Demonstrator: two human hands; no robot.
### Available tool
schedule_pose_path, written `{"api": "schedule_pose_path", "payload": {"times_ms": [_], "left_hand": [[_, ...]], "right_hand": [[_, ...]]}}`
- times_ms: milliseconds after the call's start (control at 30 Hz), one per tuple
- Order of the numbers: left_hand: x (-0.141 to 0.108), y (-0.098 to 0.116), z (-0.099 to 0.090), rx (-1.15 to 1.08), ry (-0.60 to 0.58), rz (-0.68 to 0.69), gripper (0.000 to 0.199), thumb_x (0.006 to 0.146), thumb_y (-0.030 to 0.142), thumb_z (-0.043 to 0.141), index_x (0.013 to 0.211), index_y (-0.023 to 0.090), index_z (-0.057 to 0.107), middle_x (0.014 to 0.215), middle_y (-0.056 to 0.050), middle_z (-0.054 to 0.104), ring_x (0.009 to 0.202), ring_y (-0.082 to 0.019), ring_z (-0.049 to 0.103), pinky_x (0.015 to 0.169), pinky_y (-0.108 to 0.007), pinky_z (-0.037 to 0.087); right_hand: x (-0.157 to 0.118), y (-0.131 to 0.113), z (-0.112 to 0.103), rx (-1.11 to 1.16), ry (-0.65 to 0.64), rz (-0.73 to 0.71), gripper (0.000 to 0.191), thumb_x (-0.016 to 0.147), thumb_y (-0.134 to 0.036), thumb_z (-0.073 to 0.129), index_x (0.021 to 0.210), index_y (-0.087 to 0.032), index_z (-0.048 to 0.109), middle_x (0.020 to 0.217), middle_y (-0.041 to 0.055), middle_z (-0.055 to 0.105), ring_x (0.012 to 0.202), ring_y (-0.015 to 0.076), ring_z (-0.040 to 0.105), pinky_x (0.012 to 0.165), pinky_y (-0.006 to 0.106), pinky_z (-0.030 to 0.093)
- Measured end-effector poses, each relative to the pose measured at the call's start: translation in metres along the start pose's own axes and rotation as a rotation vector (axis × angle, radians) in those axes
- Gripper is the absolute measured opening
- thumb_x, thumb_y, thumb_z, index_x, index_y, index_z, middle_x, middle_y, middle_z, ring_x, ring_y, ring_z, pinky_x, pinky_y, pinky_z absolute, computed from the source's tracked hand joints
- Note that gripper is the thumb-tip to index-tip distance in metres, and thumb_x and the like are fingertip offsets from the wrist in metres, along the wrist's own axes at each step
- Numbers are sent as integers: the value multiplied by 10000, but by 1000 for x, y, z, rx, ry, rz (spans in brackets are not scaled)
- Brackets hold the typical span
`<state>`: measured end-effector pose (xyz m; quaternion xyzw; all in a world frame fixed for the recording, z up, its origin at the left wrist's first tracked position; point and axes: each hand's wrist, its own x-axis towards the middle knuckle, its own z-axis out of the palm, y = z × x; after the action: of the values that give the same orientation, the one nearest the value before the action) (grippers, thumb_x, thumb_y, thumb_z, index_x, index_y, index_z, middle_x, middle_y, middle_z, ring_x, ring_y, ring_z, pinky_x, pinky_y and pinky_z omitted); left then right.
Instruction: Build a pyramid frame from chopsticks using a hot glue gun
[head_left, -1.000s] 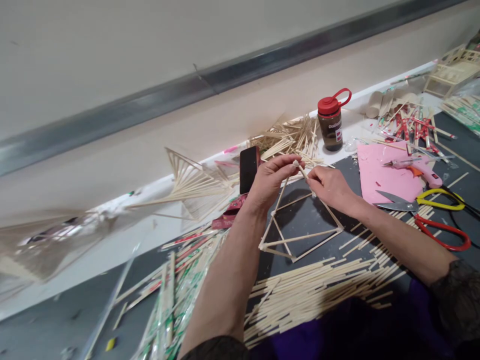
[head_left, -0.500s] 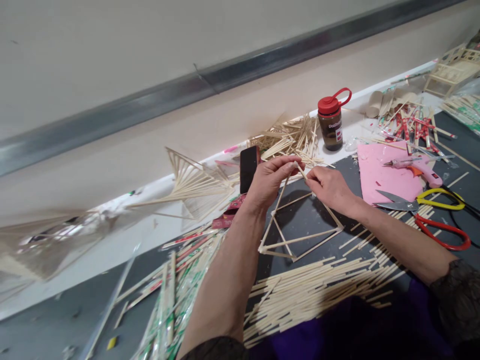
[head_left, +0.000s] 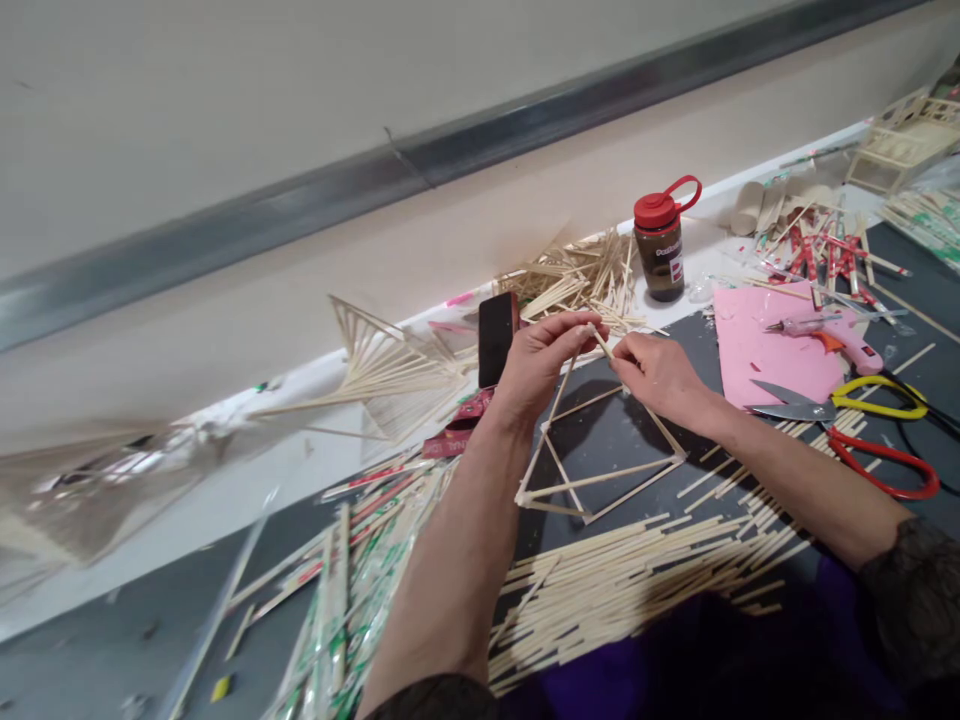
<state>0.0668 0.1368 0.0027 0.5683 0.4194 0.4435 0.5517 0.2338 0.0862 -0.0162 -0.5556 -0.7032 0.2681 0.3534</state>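
Well left of the left hand (head_left: 547, 355) is a fan-shaped stick model (head_left: 397, 375). Wrapped sticks (head_left: 345, 560) lie left of that forearm; a phone (head_left: 496, 340) is just beside the hand's left edge. Left hand: thumb and fingers clamped on the top corner of the stick frame (head_left: 600, 479), which spreads below and between both hands. Loose sticks (head_left: 630, 570) lie nearer the body. Right hand (head_left: 660, 378): pinched on a sloping stick of the same frame. A bottle (head_left: 658, 255) stands beyond it. To its right: pink sheet (head_left: 739, 335), scissors (head_left: 823, 410) with blades parted, glue gun (head_left: 846, 340).
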Motion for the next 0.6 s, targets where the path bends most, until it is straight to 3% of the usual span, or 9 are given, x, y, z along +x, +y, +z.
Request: {"api": "schedule_pose_path", "payload": {"times_ms": [233,400,600], "left_hand": [[-2,2,-4,-27,31,-5,272,649,362,896,879,228,839,876,-41,807,848,-173,726,892,-309,563],[-3,-1,-8,-10,13,24,277,675,386,871,897,223,842,878,-47,805,811,-171,717,869,-313,562],[0,-7,-7,-35,-29,45,332,686,413,871,946,210,836,909,-61,814,860,-202,738,889,-339,560]], "right_hand": [[-1,1,-1,-17,41,18,152,912,-184,555,777,-198,623,806,39,708,735,158,598,727,300,414],[-2,2,-5,-44,77,32,156,932,-274,591,827,-190,670,858,63,736,767,177,627,744,323,430],[7,-9,-13,-103,251,-165,133,927,-263,623,1034,-202,671,1019,56,711,823,158,619,743,297,443]]}}
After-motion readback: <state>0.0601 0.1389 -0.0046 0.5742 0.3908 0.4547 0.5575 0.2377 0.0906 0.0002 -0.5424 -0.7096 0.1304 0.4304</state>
